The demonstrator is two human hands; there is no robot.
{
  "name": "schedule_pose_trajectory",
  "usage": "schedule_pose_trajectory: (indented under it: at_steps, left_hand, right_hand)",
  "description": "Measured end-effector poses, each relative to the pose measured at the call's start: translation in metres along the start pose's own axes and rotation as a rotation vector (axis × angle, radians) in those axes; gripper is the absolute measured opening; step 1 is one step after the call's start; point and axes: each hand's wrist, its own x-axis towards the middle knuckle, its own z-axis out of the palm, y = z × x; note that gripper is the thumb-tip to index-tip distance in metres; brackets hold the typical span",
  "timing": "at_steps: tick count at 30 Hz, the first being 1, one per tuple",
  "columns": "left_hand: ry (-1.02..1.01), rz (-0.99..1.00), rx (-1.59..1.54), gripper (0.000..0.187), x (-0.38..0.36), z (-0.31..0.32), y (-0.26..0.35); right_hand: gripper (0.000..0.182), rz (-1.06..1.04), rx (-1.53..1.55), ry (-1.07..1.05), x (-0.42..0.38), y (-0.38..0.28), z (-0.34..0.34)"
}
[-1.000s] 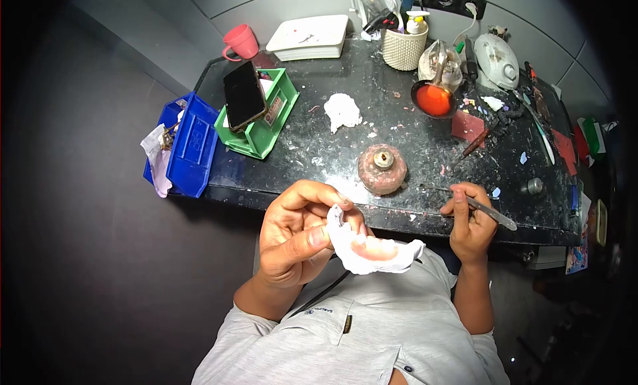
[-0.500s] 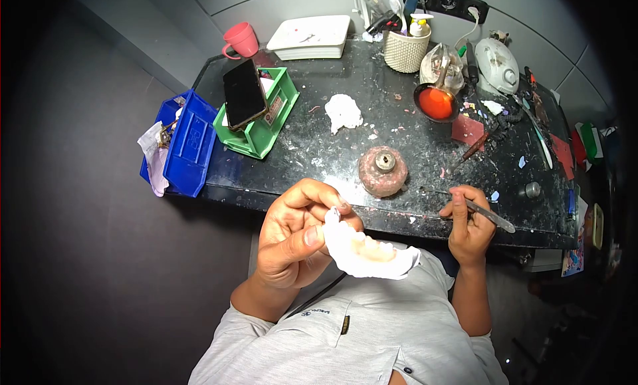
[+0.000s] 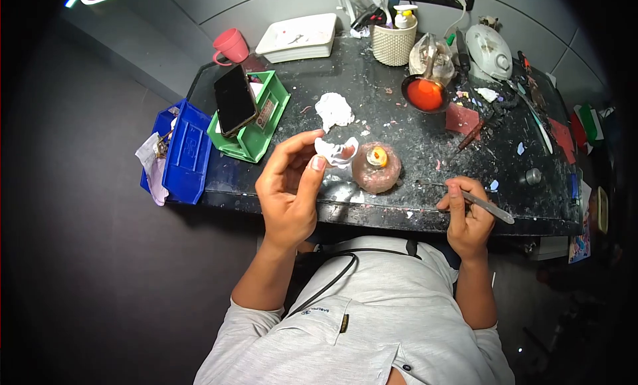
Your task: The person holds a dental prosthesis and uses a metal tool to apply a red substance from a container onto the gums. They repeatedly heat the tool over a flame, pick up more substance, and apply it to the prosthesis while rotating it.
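Note:
A white dental cast [image 3: 337, 151] with a pinkish patch is pinched between the thumb and fingers of my left hand [image 3: 290, 192]. It is raised over the black bench, just left of the round spirit burner [image 3: 376, 172]. A yellow-orange flame [image 3: 378, 156] shows at the burner's top. My right hand [image 3: 469, 219] is closed around a thin metal wax spatula [image 3: 490, 209] near the bench's front edge. The spatula's narrow end points left towards the burner, and its broad end sticks out to the right.
Behind the burner lies a white plaster-like lump [image 3: 335, 110]. A pan of red material [image 3: 426, 94] stands right of it, near red wax sheets [image 3: 463, 118]. A phone [image 3: 235, 100] rests on a green bin [image 3: 271, 116], beside a blue bin [image 3: 187, 152]. Scraps litter the bench [image 3: 306, 72].
My left hand has moved forward, carrying the dental cast away from my body to beside the burner. A flame now shows at the burner's top. My right hand stays nearly still.

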Motion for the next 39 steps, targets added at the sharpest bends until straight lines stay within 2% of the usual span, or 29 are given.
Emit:
schedule_pose_trajectory:
  at_steps: [2,6,16,23,26,28,30,34,36,39]
  left_hand:
    - [-0.073,0.105,0.18,0.03,0.003,0.001,-0.008]
    - [-0.128,0.162,0.304,0.029,0.011,0.006,-0.017]
    - [-0.246,0.247,0.358,0.033,0.022,0.018,-0.019]
    - [-0.192,0.267,0.311,0.032,0.016,0.016,-0.015]
    - [-0.177,0.233,0.311,0.027,0.008,0.007,-0.009]
    - [-0.091,0.125,0.092,0.026,0.002,0.001,-0.002]
    - [-0.069,0.016,-0.003,0.031,-0.002,-0.013,0.003]
    - [-0.01,-0.223,-0.405,0.037,-0.001,-0.027,0.0]
    - [-0.042,-0.27,-0.453,0.038,-0.001,-0.035,-0.01]
    - [0.05,-0.393,-0.537,0.039,-0.003,-0.033,-0.019]
  right_hand:
    - [0.014,-0.012,-0.011,-0.004,0.001,0.0,-0.001]
    - [0.014,-0.014,-0.026,-0.02,0.002,-0.004,-0.002]
    - [0.013,-0.013,-0.015,-0.022,0.001,-0.002,-0.003]
    - [0.013,-0.03,-0.025,-0.019,0.002,-0.001,-0.003]
    - [0.013,-0.027,-0.031,-0.031,0.002,-0.004,-0.003]
    - [0.013,-0.021,-0.02,-0.022,0.002,-0.002,-0.003]
    - [0.013,-0.013,-0.02,-0.021,0.001,-0.002,-0.004]
    - [0.014,-0.01,-0.017,-0.013,0.002,-0.004,-0.002]
    - [0.014,-0.02,-0.021,-0.018,0.002,-0.004,-0.002]
    - [0.014,-0.018,-0.028,-0.018,0.002,-0.004,-0.002]
